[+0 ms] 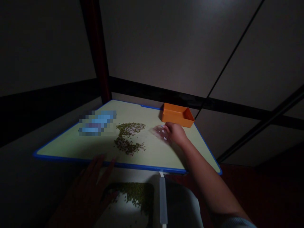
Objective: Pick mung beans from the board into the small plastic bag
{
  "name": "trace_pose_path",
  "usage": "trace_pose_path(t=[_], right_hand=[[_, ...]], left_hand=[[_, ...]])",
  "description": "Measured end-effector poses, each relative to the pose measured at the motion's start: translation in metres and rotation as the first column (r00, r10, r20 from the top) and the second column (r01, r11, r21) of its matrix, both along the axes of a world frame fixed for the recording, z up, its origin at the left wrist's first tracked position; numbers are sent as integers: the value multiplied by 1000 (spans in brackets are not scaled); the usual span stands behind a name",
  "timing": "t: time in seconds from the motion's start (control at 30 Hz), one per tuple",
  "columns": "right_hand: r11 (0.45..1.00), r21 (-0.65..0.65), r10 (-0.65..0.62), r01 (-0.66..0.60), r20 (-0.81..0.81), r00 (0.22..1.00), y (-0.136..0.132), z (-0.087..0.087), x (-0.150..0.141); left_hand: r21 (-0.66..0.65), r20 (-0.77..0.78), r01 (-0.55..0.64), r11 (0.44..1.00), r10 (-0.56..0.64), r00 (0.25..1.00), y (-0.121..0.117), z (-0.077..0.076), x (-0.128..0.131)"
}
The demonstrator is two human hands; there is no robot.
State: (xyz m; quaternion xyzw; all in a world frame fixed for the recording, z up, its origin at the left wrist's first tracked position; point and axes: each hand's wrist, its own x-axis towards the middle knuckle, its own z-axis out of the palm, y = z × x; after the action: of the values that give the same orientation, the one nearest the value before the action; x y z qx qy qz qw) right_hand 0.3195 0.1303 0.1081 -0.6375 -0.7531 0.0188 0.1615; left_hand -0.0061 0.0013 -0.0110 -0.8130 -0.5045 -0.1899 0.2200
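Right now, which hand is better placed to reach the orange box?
Probably the right hand: it is close to the orange box, though it seems to hold a blurred clear thing. The left hand is at the table's near edge, farther away.

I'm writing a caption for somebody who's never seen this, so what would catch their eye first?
Most likely the bright orange box, standing at the far right of the pale, blue-edged tabletop. Next come the scattered small greenish bits around the middle of the tabletop. Just in front of the box, the right hand holds a see-through item, its exact kind unclear.
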Motion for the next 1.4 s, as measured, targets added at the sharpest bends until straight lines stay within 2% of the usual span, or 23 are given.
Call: trace_pose_path(t=[0.2, 0.33, 0.47, 0.6, 0.77, 0.87, 1.1, 1.27, 1.4], right_hand=[[997, -52, 60, -57, 51, 997, -5, -5, -20], [993, -70, 104, -91, 213, 971, -7, 0, -38], [986, -80, 164, -145, 337, 927, 1, 12, -52], [989, -111, 135, -101, 360, 923, 17, 18, -67], [977, -134, 210, -169, 411, 887, 29, 13, -86], [973, -115, 231, -200, 464, 855, 30, 11, -91], [971, -103, 237, -214, 497, 835, 30, 5, -92], [955, -110, 291, -274, 506, 812, 24, 3, -92], [943, -130, 327, -306, 532, 781, 17, 3, -90]], left_hand=[[1, 73, -42, 999, 42, 996, 4, -14, -2], [54, 97, -39, 998, 34, 995, 7, -22, -1], [162, 82, -30, 986, 17, 996, 5, -16, 2], [186, 59, -36, 982, 26, 998, 3, -6, 4], [183, -8, -16, 983, 18, 1000, 1, -6, 2], [174, 5, -25, 984, 24, 1000, 0, -9, 1], [155, 40, -28, 988, 22, 999, -1, -4, 5], [126, 39, -25, 992, 20, 999, -3, 1, 6], [113, 26, -28, 993, 26, 999, -3, 0, 5]])
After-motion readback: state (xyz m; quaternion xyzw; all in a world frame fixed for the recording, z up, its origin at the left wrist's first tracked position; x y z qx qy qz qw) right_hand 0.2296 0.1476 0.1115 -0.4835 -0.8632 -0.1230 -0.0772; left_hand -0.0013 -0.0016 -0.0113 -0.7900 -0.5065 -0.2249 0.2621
